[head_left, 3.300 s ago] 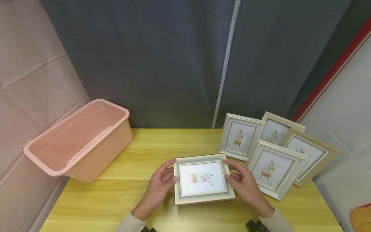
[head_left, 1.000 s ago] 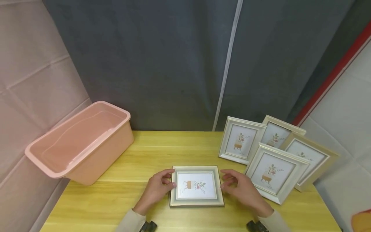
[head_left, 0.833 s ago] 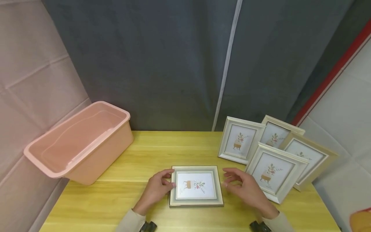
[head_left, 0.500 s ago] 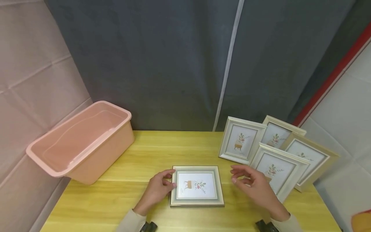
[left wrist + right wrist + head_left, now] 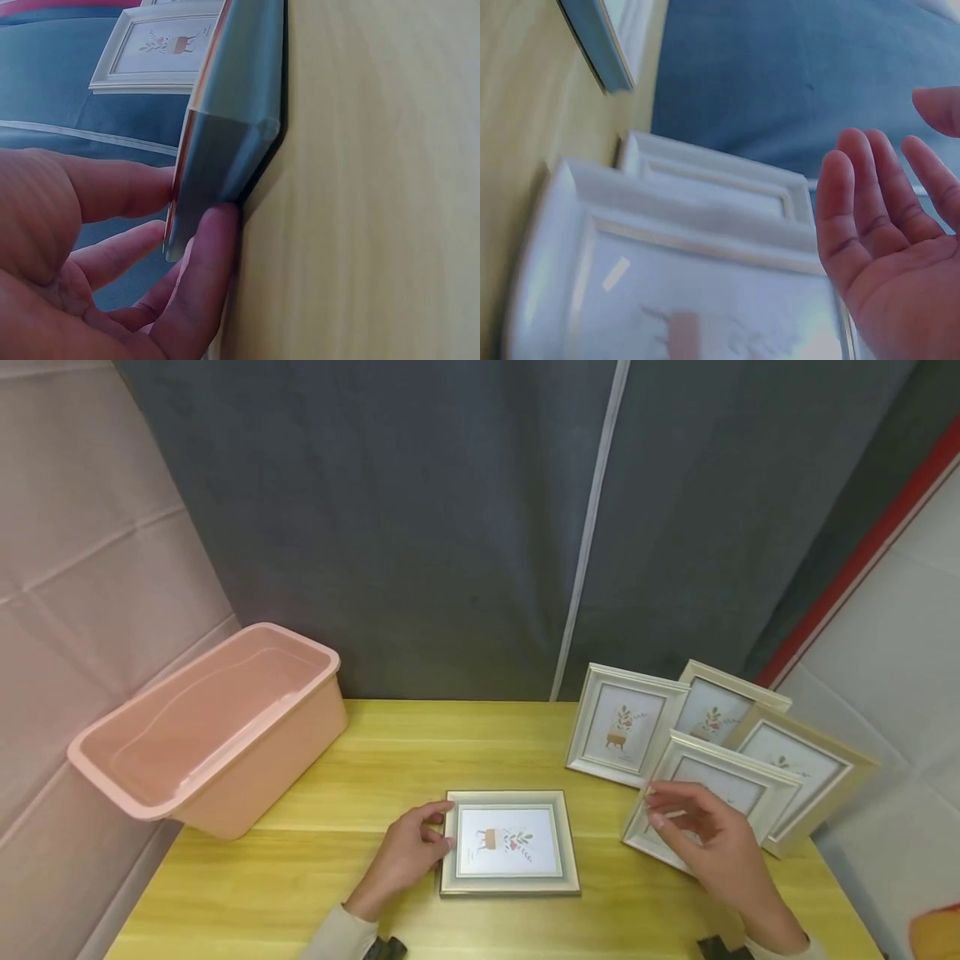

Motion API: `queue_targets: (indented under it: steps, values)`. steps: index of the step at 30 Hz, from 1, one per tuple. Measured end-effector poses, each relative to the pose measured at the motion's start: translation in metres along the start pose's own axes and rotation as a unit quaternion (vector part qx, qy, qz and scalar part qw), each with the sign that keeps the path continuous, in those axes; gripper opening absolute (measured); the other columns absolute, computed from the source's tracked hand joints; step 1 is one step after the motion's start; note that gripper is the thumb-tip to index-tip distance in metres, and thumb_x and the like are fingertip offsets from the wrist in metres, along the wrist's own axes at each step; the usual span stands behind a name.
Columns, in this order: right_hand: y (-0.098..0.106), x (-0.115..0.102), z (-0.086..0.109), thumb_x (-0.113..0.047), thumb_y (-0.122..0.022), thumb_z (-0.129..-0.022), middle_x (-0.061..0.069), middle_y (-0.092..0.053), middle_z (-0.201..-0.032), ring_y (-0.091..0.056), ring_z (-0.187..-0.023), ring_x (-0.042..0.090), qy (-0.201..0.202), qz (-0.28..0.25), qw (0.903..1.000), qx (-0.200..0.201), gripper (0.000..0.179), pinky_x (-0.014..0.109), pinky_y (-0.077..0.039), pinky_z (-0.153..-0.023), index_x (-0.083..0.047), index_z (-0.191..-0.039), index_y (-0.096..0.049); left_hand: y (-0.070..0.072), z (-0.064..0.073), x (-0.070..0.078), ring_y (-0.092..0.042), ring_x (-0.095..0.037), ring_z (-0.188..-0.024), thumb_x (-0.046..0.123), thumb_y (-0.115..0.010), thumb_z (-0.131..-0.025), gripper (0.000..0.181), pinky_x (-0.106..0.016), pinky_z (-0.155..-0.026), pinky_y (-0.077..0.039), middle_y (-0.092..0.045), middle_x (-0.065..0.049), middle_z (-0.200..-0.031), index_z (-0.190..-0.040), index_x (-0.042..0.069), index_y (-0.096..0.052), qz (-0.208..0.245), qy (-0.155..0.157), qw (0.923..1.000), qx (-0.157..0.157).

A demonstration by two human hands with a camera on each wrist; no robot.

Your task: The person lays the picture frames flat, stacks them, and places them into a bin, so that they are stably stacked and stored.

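Observation:
A picture frame point(image 5: 510, 885) with a pale green-and-cream border lies flat on the wooden table point(image 5: 390, 752), its plant picture turned sideways. My left hand point(image 5: 408, 853) holds its left edge between thumb and fingers; the left wrist view shows the fingertips against the frame's side point(image 5: 214, 157). Over to the right, my right hand point(image 5: 720, 847) hovers in front of an upright white picture frame point(image 5: 716, 775), partly covering it. That hand holds nothing, and in the right wrist view its fingers point(image 5: 855, 202) are spread and slightly bent beside the white frame point(image 5: 705, 262).
Behind and beside the white frame stand a second white frame point(image 5: 622, 727), a cream frame point(image 5: 712, 710) and a tan frame point(image 5: 795, 764), overlapping. A pink plastic tub point(image 5: 277, 727) stands at the left. A dark curtain point(image 5: 375, 527) hangs behind the table.
The picture frame both hands held tilted has been laid flat on the table. My right hand has let go and moved right, to the upright white frame. My left hand stays at the flat frame's edge.

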State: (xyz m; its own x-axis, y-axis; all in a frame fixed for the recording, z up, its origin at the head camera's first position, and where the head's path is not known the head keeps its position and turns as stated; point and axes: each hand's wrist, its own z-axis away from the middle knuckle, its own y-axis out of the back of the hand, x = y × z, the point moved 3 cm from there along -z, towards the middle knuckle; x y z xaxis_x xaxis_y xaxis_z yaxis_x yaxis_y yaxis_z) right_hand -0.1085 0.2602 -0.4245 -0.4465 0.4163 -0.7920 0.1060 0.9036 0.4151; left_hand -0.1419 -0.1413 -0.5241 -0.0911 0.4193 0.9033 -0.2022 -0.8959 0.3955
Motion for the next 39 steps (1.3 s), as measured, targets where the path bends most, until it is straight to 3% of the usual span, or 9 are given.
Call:
queue_targets:
  steps: [10,14,17,19,21,24,33,39]
  values:
    - [0.037,-0.005,0.000,0.025,-0.071,-0.084,-0.007,-0.077,-0.109,-0.073,-0.097,0.001,-0.007,-0.001,0.9983,0.057,0.047,0.012,-0.057,-0.079,0.013,-0.128,-0.063,0.001,0.000,-0.001,-0.066,-0.019,-0.088,0.003,-0.079,-0.092,0.054,-0.028,-0.063,-0.061,-0.063,-0.021,-0.133,-0.143,0.010,-0.065,0.005,-0.003,1.0000,0.002]
    - [0.050,-0.005,0.001,0.029,-0.067,-0.083,-0.004,-0.078,-0.108,-0.074,-0.098,0.003,-0.003,-0.051,0.9953,0.082,0.048,0.011,-0.056,-0.082,0.019,-0.129,-0.059,0.001,0.000,-0.001,-0.067,-0.019,-0.088,0.003,-0.078,-0.093,0.053,-0.028,-0.063,-0.061,-0.063,-0.021,-0.134,-0.144,0.010,-0.064,0.006,-0.004,1.0000,-0.001]
    - [0.061,-0.005,0.003,0.030,-0.067,-0.082,-0.006,-0.078,-0.105,-0.073,-0.097,0.003,-0.021,-0.042,0.9935,0.104,0.048,0.011,-0.057,-0.083,0.020,-0.128,-0.059,0.000,-0.001,-0.001,-0.067,-0.020,-0.089,0.003,-0.077,-0.093,0.053,-0.028,-0.064,-0.061,-0.062,-0.021,-0.134,-0.144,0.011,-0.064,0.005,-0.007,1.0000,-0.004]
    - [0.067,-0.005,0.005,0.028,-0.070,-0.082,-0.010,-0.078,-0.102,-0.073,-0.095,0.001,-0.038,0.007,0.9920,0.120,0.048,0.010,-0.056,-0.081,0.017,-0.128,-0.061,0.000,-0.001,-0.001,-0.067,-0.020,-0.089,0.004,-0.077,-0.093,0.053,-0.028,-0.064,-0.061,-0.062,-0.021,-0.135,-0.144,0.011,-0.064,0.004,-0.007,1.0000,-0.005]
    - [0.073,-0.006,0.006,0.024,-0.073,-0.082,-0.015,-0.077,-0.100,-0.072,-0.092,-0.002,-0.064,0.061,0.9869,0.135,0.048,0.008,-0.055,-0.079,0.012,-0.128,-0.065,0.000,-0.001,0.000,-0.067,-0.020,-0.090,0.004,-0.077,-0.093,0.053,-0.028,-0.065,-0.061,-0.062,-0.021,-0.135,-0.144,0.011,-0.064,0.004,-0.006,1.0000,-0.006]
    - [0.080,-0.006,0.009,0.022,-0.076,-0.082,-0.018,-0.075,-0.096,-0.071,-0.088,-0.004,-0.082,0.099,0.9796,0.154,0.050,0.007,-0.054,-0.078,0.008,-0.129,-0.067,0.000,-0.001,0.000,-0.067,-0.020,-0.090,0.004,-0.077,-0.093,0.054,-0.028,-0.065,-0.061,-0.062,-0.020,-0.136,-0.144,0.011,-0.064,0.005,-0.004,1.0000,-0.007]
    - [0.105,0.011,0.014,0.016,-0.078,-0.085,-0.027,-0.070,-0.088,-0.066,-0.077,-0.011,-0.133,0.138,0.9568,0.218,0.047,0.003,-0.049,-0.071,0.002,-0.129,-0.071,0.001,-0.001,0.001,-0.067,-0.019,-0.090,0.003,-0.077,-0.093,0.054,-0.028,-0.065,-0.061,-0.062,-0.020,-0.136,-0.144,0.012,-0.064,0.005,-0.002,0.9999,-0.011]
    - [0.119,0.024,0.016,0.010,-0.078,-0.087,-0.018,-0.070,-0.088,-0.065,-0.079,-0.007,-0.182,0.118,0.9416,0.257,0.044,0.001,-0.049,-0.078,0.000,-0.129,-0.072,0.001,-0.002,-0.001,-0.067,-0.020,-0.091,0.004,-0.077,-0.094,0.052,-0.028,-0.064,-0.061,-0.062,-0.020,-0.135,-0.144,0.012,-0.064,0.004,-0.004,0.9999,-0.010]
